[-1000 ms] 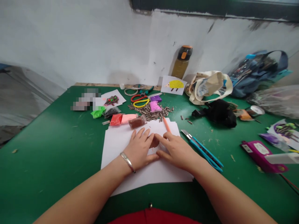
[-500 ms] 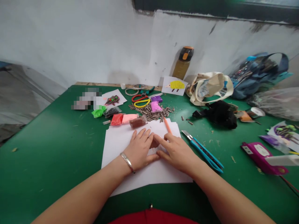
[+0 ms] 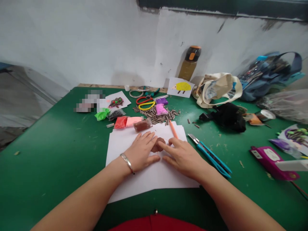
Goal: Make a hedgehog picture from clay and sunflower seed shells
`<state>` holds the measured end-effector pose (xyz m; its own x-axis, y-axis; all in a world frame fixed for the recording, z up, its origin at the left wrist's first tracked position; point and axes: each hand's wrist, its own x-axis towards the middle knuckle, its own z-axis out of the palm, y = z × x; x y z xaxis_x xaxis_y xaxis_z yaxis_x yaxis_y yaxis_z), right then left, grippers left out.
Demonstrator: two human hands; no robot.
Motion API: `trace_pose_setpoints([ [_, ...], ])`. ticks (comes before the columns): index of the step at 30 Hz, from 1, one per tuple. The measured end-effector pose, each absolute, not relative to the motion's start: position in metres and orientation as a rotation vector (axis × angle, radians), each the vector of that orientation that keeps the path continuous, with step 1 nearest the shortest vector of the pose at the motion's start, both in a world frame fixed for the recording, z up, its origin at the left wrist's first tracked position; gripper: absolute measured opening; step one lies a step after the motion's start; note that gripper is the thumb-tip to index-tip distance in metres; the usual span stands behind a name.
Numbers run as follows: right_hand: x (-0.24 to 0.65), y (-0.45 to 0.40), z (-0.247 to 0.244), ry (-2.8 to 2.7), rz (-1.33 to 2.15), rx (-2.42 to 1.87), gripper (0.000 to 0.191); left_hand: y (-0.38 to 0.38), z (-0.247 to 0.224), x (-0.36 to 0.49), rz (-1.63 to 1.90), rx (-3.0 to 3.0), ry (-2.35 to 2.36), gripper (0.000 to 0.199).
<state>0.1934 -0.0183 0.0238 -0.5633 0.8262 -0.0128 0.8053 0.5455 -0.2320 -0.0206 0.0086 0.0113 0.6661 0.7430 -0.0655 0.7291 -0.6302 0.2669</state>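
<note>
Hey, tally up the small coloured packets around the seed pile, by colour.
Green packet: 1
Dark packet: 1
Red packet: 1
Pale pink packet: 1
Brown packet: 1
Purple packet: 1
Magenta packet: 1
Total: 7
</note>
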Motion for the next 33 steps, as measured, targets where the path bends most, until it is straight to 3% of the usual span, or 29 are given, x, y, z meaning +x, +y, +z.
trace_pose_setpoints([
  [4, 0.193, -0.018, 0.024, -2.696, 0.301, -1.449, 0.037, 0.010, 0.012, -0.021, 0.066, 2.631, 1.195, 0.067],
  [10, 0.190, -0.019, 0.026, -2.705, 0.265, -1.462, 0.047, 0.013, 0.018, -0.021, 0.032, 2.652, 1.167, 0.059],
  [16, 0.188, -0.019, 0.024, -2.704, 0.250, -1.511, 0.042, 0.020, 0.017, -0.023, 0.036, 2.652, 1.134, 0.052],
  [22, 0.190, -0.025, 0.029, -2.691, 0.264, -1.359, 0.045, 0.024, 0.025, -0.033, -0.009, 2.568, 1.072, 0.067],
  [26, 0.182, -0.029, 0.035, -2.775, 0.335, -1.179, 0.041, 0.025, 0.030, -0.040, -0.038, 2.543, 1.058, 0.063],
  [33, 0.175, -0.027, 0.030, -2.818, 0.324, -1.219, 0.037, 0.025, 0.030, -0.038, -0.030, 2.564, 1.051, 0.059],
])
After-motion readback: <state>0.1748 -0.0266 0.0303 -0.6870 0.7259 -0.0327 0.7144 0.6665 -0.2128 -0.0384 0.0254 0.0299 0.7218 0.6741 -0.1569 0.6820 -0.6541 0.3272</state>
